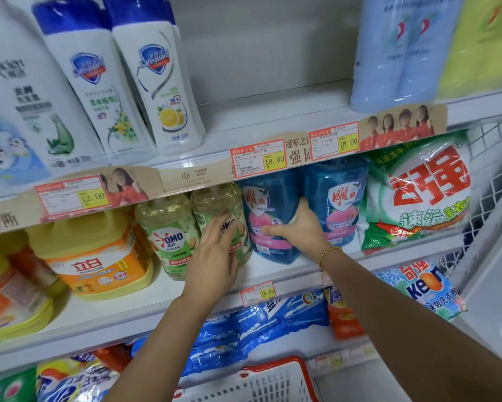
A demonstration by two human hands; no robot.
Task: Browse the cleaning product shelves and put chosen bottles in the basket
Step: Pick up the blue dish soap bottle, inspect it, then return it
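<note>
On the middle shelf stand two green OMO bottles and two blue bottles with pink labels. My left hand rests flat with spread fingers against the right OMO bottle. My right hand, with a gold bracelet at the wrist, wraps around the left blue bottle, thumb across its front and fingers in the gap to the second blue bottle. A red and white basket shows at the bottom edge, below my arms.
Yellow-orange jugs stand left of the OMO bottles. A large washing powder bag lies to the right. White Safeguard bottles and pale blue bottles fill the upper shelf. Blue powder bags lie below.
</note>
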